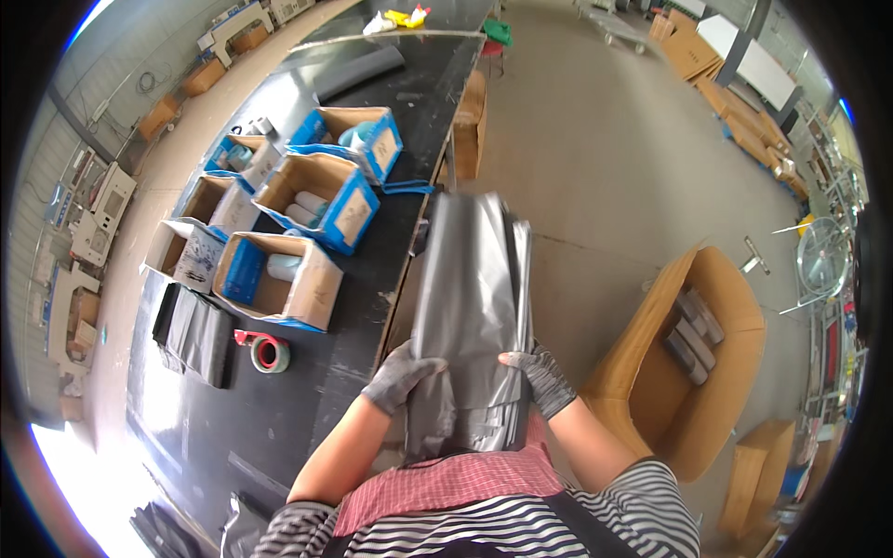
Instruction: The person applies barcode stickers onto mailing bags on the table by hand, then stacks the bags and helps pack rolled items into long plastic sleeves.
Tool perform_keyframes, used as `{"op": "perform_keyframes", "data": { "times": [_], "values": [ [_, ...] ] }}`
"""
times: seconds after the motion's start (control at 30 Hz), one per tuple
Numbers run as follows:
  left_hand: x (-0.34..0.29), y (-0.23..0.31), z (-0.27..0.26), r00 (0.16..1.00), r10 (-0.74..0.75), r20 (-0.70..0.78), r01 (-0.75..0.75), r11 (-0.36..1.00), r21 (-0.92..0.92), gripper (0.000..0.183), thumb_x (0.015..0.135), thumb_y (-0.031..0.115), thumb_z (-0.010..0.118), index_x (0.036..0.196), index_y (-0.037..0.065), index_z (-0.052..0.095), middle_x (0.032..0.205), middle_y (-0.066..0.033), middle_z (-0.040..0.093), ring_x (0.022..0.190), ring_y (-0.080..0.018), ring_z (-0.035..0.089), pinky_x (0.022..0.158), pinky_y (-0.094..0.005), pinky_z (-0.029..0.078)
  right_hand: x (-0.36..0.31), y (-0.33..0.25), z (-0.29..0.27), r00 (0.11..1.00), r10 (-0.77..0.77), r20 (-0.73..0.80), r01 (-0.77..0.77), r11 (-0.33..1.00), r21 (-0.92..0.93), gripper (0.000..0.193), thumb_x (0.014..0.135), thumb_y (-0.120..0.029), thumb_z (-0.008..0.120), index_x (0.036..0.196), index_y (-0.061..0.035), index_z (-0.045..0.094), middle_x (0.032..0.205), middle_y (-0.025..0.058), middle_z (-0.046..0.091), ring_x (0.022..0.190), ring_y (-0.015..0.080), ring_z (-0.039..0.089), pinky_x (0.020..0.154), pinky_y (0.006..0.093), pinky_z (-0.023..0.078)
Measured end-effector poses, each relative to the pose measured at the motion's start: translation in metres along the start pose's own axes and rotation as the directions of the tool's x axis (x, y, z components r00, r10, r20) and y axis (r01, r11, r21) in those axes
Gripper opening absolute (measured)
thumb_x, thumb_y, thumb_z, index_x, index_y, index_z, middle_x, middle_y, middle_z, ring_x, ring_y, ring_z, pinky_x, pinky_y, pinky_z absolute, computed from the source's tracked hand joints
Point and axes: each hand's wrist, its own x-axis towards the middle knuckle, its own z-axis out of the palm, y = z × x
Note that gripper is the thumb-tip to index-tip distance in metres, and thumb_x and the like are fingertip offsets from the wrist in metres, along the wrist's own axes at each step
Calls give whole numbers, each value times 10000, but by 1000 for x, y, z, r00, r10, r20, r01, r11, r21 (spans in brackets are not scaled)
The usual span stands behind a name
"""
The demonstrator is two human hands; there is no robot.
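Between my two hands is a thick stack of folded black plastic bags [470, 307], held in front of my body just off the table's right edge. My left hand [402, 374], in a grey glove, grips the stack's left side with the thumb on top. On the opposite side my right hand [541, 377], gloved too with a bare thumb tip, clasps the stack the same way. The fingers beneath the stack are hidden. Left of it, a tape dispenser [270, 354] with a red handle lies on the black table [307, 409], beside another pile of black bags [197, 335].
Several open cardboard boxes [321, 296] with blue edges hold small rolls on the table. A dark roll [361, 74] lies farther back. On the floor to my right stands a large open carton [642, 391] with grey rolls inside. Flattened cardboard [684, 51] leans at the far right.
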Motion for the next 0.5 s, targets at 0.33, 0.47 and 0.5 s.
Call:
{"op": "perform_keyframes", "data": {
  "times": [0.33,0.47,0.5],
  "values": [
    [158,-170,201,387,-898,210,920,362,-150,399,813,193,795,1131,-20,681,1058,-165,739,821,-288,718,777,-389,599,-13,76,-264,627,772,104,-705,506,496,383,777,-222,778,1100,-41,681,1057,124,714,983,272,675,903,415,550],
    [183,-184,216,321,-904,281,947,297,-125,399,827,181,786,1153,-17,671,1055,-167,739,867,-288,717,832,-391,594,-7,72,-290,591,803,80,-718,478,507,377,787,-232,772,1102,-51,675,1060,135,712,990,279,676,917,418,545],
    [191,-181,215,362,-900,244,932,346,-109,420,824,185,791,1169,-16,663,1048,-165,738,892,-285,715,852,-390,589,2,68,-290,607,794,36,-690,504,520,376,799,-241,758,1110,-50,667,1050,139,719,936,280,691,877,411,564]
  ]
}}
